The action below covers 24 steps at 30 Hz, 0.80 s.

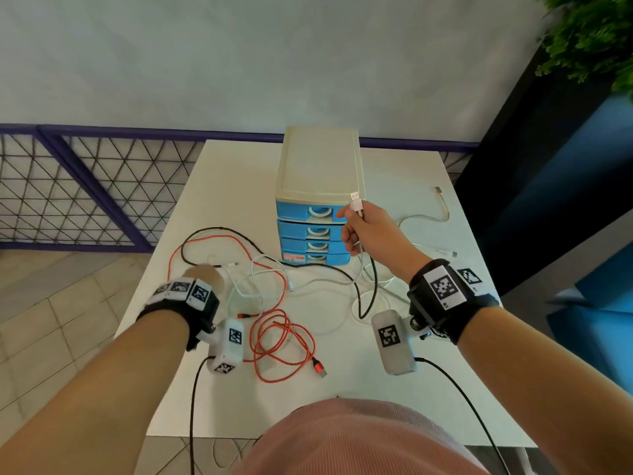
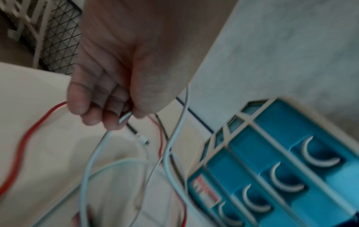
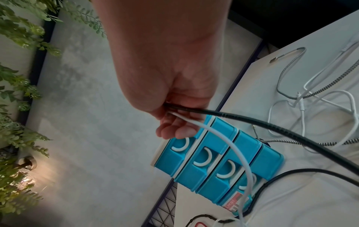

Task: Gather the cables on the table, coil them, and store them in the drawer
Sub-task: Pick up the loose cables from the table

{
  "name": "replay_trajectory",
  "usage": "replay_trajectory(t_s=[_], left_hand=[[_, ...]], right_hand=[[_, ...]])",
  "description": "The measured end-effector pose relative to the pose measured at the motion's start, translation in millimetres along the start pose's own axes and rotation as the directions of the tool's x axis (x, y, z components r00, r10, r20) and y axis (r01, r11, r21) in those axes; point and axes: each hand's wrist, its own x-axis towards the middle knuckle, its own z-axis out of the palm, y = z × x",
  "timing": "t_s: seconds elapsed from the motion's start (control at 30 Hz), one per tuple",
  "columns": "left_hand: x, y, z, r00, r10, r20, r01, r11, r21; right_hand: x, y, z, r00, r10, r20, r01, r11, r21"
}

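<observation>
A white rectangular table (image 1: 404, 389) fills the centre of the head view. At upper centre stands a cream plastic cabinet with four blue drawers (image 1: 318, 200), all shut. A thin red cable (image 1: 284, 341) lies in loose loops at lower centre. A black cable (image 1: 219, 231) curves across left of the cabinet. White cables (image 1: 260, 279) tangle at mid-frame. A braided silver cable (image 1: 442, 207) lies at upper right, near the table edge.
</observation>
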Motion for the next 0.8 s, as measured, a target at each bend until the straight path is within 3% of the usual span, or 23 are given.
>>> replay_trajectory(t_s=[0.1, 0.17, 0.2, 0.27, 0.33, 0.43, 0.5, 0.57, 0.63, 0.67, 0.73, 0.8], left_hand=[[0.9, 19.9, -46.9, 0.983, 0.049, -0.179, -0.069, 0.992, -0.107], [-2.8, 35.2, -80.6, 0.936, 0.108, -0.336, -0.151, 0.983, -0.104], [-6.8, 45.0, -97.7, 0.888, 0.124, -0.442, -0.203, 0.970, -0.135], [-13.6, 64.5, -126.7, 0.732, 0.150, -0.665, -0.343, 0.924, -0.170], [-15.3, 75.5, -147.3, 0.602, 0.179, -0.778, -0.494, 0.849, -0.188], [-20.7, 86.2, -158.4, 0.461, 0.194, -0.866, -0.695, 0.686, -0.216], [-27.9, 92.3, -149.4, 0.367, 0.234, -0.900, -0.753, 0.643, -0.140], [-36.3, 93.9, -130.7, 0.323, 0.272, -0.906, -0.780, 0.620, -0.092], [-33.6, 85.2, -107.0, 0.339, 0.334, -0.880, -0.790, 0.609, -0.073], [-30.4, 79.0, -94.5, 0.390, 0.370, -0.843, -0.781, 0.619, -0.090], [-17.6, 63.7, -68.1, 0.591, 0.450, -0.669, -0.710, 0.685, -0.166], [-4.8, 47.2, -41.5, 0.782, 0.473, -0.405, -0.572, 0.803, -0.168]], right_hand=[[1.1, -2.0, 2.9, 1.000, -0.016, 0.012, 0.016, 1.000, -0.007], [2.9, -3.2, 5.1, 1.000, -0.026, 0.018, 0.026, 1.000, -0.003], [4.1, -3.9, 6.1, 0.999, -0.028, 0.020, 0.028, 1.000, -0.001], [6.3, -4.9, 7.8, 0.999, -0.030, 0.025, 0.029, 1.000, 0.008], [8.7, -5.5, 9.4, 0.999, -0.037, 0.029, 0.036, 0.999, 0.011], [10.0, -5.9, 10.1, 0.998, -0.052, 0.035, 0.052, 0.999, -0.006], [9.5, -5.4, 9.2, 0.998, -0.055, 0.038, 0.055, 0.998, -0.003], [8.7, -4.2, 8.1, 0.998, -0.046, 0.039, 0.046, 0.999, 0.007], [7.7, -1.7, 7.2, 0.999, -0.032, 0.043, 0.031, 0.999, 0.024], [7.1, -0.6, 6.6, 0.999, -0.023, 0.046, 0.022, 0.999, 0.030], [5.5, 0.8, 5.6, 0.999, -0.005, 0.052, 0.003, 0.999, 0.041], [3.9, 2.0, 4.6, 0.998, 0.007, 0.059, -0.009, 0.999, 0.043]])
